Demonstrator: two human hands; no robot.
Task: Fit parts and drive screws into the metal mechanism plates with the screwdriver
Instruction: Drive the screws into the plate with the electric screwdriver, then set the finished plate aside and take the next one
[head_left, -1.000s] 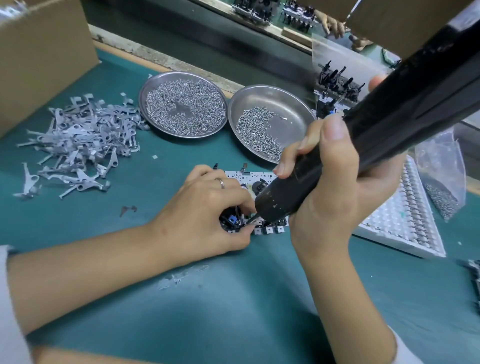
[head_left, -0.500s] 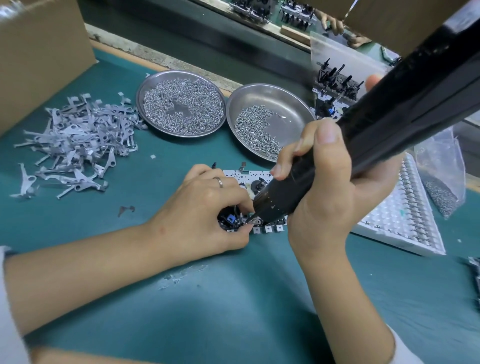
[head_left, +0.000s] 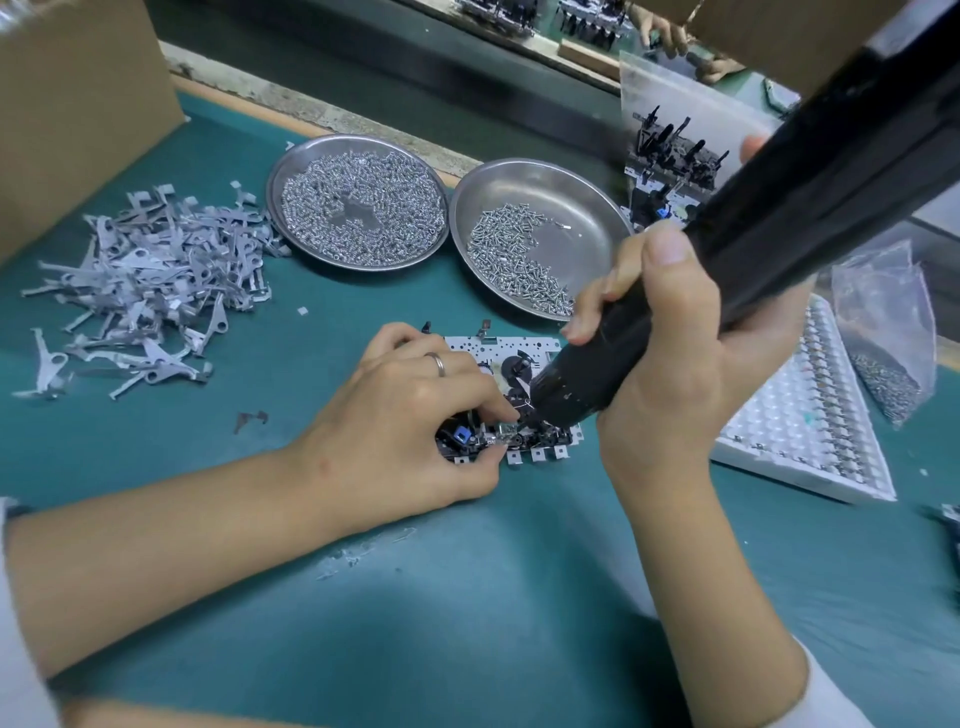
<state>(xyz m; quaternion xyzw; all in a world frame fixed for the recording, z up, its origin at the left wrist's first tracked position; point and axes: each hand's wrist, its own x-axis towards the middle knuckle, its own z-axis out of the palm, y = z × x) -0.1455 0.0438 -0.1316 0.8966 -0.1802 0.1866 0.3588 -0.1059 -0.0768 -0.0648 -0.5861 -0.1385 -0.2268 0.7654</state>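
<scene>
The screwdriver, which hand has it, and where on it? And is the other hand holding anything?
The right hand grips the screwdriver low on its black barrel. The left hand pinches the mechanism plate at its near edge.

Cardboard box (head_left: 78, 104) at far left, standing on the green table (head_left: 467, 623). Near it, a loose heap of grey stamped metal levers (head_left: 150, 291); one small dark bit (head_left: 251, 420) lies apart, nearer. White foam tray (head_left: 810, 415) at right, with rows of small metal pieces. Clear plastic bag (head_left: 883, 332) just beyond the tray, small metal bits in its bottom. Clear sheet (head_left: 675, 109) upright at far right. Pale scuff marks (head_left: 358, 553) on the near table surface.
</scene>
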